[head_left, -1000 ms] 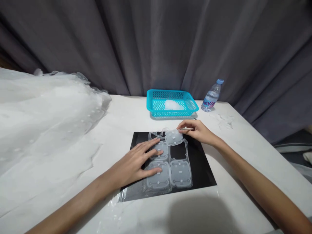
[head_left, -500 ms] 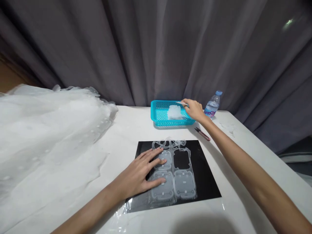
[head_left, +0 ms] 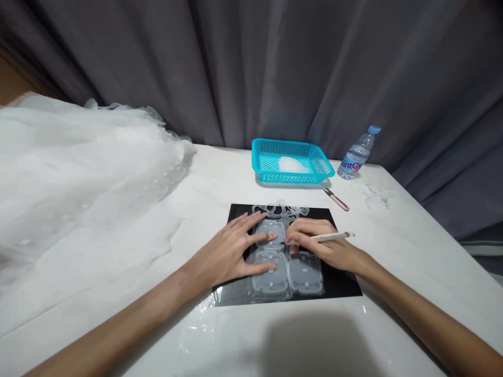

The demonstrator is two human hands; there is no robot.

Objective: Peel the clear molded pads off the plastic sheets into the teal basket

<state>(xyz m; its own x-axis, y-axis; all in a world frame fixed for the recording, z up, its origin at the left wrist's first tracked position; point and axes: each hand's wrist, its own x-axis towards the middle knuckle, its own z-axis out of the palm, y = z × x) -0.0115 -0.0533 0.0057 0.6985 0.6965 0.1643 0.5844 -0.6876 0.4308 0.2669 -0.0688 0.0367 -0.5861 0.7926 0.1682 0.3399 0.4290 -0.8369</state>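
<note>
A translucent plastic sheet with several rounded rectangular pieces (head_left: 271, 277) lies on a black mat (head_left: 341, 288). My left hand (head_left: 236, 246) is spread flat over the left side of the sheet, its fingers pressing on the pieces. In my right hand (head_left: 318, 243) is a white pen-like tool (head_left: 334, 236), gripped like a pencil. Its tip end points at the upper middle of the sheet, beside the upper left piece; the exact tip is hidden by my fingers. Loose clear strips (head_left: 281, 209) curl at the sheet's far edge.
Behind the mat stands a blue perforated basket (head_left: 271, 177) with whitish pieces (head_left: 293, 165) in it. Thread snips (head_left: 337, 200) lie to its right, near a water bottle (head_left: 356, 156). A big heap of white sheer fabric (head_left: 86, 178) covers the left. Clear scraps (head_left: 377, 198) lie at right.
My right hand has come back from the basket to the sheet, with the pen-like tool now in a writing grip. My left hand stays on the sheet. The view has tipped downward slightly.
</note>
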